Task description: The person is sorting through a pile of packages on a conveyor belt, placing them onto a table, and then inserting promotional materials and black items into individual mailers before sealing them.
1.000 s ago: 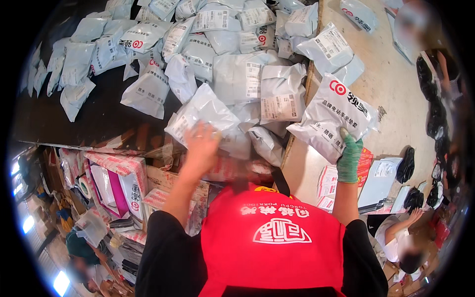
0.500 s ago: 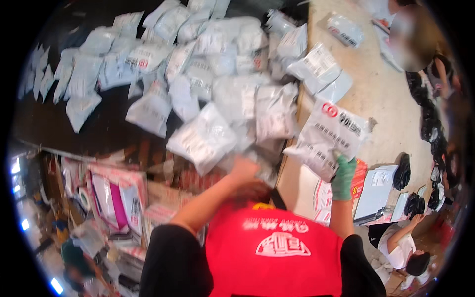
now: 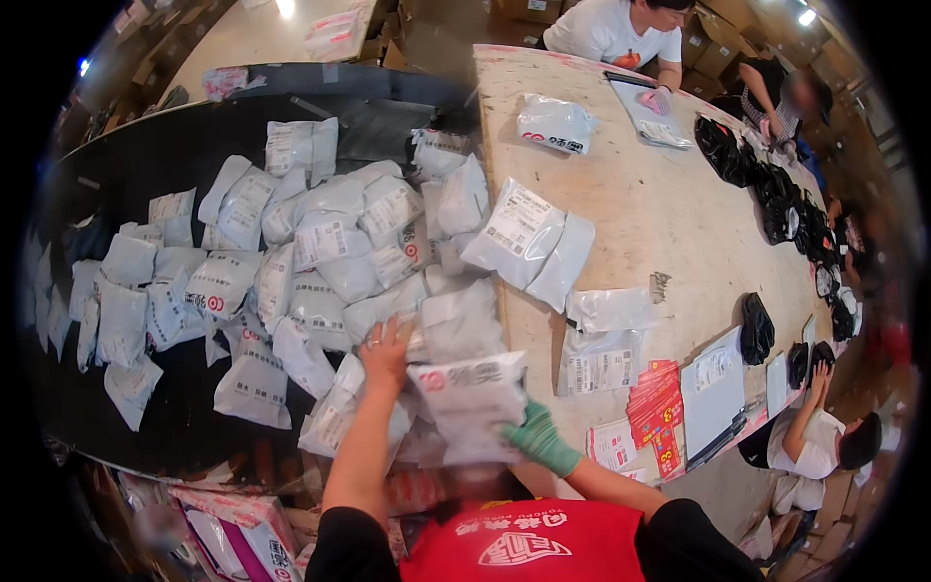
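Note:
My right hand (image 3: pixel 545 439), in a green glove, is closed on the right edge of a white plastic mailer bag (image 3: pixel 472 396) with red and dark print. It holds the bag over the near end of a heap of similar mailers. My bare left hand (image 3: pixel 385 355), with a ring on one finger, rests on the heap with its fingers apart, just left of the held bag. Beneath its wrist lies a labelled mailer (image 3: pixel 337 427). To the right, another mailer (image 3: pixel 598 371) lies label up on the wooden table (image 3: pixel 621 233).
The heap spreads over a black conveyor surface (image 3: pixel 194 388). Two overlapping mailers (image 3: pixel 524 238) lie by the table's left edge. Red printed cards (image 3: pixel 655 412), a grey flat packet (image 3: pixel 713 378) and black bags (image 3: pixel 756 330) are on the right. Co-workers stand around the table's far and right sides.
My head view has shifted, showing more of the far table. My right hand has gone from the wooden table to the heap, holding a mailer. My left hand is now farther onto the heap.

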`<state>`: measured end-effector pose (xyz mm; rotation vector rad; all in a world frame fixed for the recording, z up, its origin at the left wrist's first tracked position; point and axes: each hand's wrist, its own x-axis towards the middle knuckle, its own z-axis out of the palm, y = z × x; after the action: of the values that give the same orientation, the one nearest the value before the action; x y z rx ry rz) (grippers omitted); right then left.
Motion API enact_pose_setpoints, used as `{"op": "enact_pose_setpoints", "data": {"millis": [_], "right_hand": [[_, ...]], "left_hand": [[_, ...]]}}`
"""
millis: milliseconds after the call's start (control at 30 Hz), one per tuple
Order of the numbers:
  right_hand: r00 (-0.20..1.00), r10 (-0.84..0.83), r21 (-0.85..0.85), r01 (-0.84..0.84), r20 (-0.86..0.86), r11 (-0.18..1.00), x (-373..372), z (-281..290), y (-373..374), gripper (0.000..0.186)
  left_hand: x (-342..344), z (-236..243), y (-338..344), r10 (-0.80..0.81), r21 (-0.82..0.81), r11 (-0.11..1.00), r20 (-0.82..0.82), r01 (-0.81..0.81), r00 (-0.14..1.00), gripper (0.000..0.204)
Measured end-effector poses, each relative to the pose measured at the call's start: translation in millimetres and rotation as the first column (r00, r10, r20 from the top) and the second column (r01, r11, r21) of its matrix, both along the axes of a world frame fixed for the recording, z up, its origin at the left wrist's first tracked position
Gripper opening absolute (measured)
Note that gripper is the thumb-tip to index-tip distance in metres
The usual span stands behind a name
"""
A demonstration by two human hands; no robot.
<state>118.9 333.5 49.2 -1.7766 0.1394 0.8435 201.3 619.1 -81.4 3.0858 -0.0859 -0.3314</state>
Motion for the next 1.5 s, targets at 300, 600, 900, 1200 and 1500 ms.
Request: {"op": "enact_pose_setpoints", "data": {"millis": [300,600,900,1200,1500], "right_hand": [[0.502,0.548,-0.678,0.110,0.669,0.727,147.4,29.0,-1.3,0.079],[0.465,0.258,-0.432,0.319,0.847,0.843,239.2,-14.7,-38.0,0.062],[0.404,0.245,-0.358,0.231,0.881,0.905,119.5,46.3,-11.4,0.054],[0.994,-0.084,0.126,0.075,0.069,0.989,133.5,21.0,12.7,0.029],[0.961,-0.217,0.270,0.167,0.169,0.948,159.2,-7.0,55.9,0.028]], "left_hand": [[-44.0,49.3,30.3,-0.075,-0.185,0.980,-0.013,0.072,0.997,0.068],[19.7,93.0,-67.3,0.129,-0.902,-0.196,-0.412,-0.384,0.902,0.056],[40.0,120.6,-131.3,0.107,-0.449,-0.694,-0.838,-0.563,0.536,0.035],[3.4,126.2,-87.0,0.143,-0.816,-0.322,-0.544,-0.480,0.827,0.041],[35.0,92.5,-56.5,0.270,-0.757,-0.233,-0.654,-0.611,0.707,0.036]]}}
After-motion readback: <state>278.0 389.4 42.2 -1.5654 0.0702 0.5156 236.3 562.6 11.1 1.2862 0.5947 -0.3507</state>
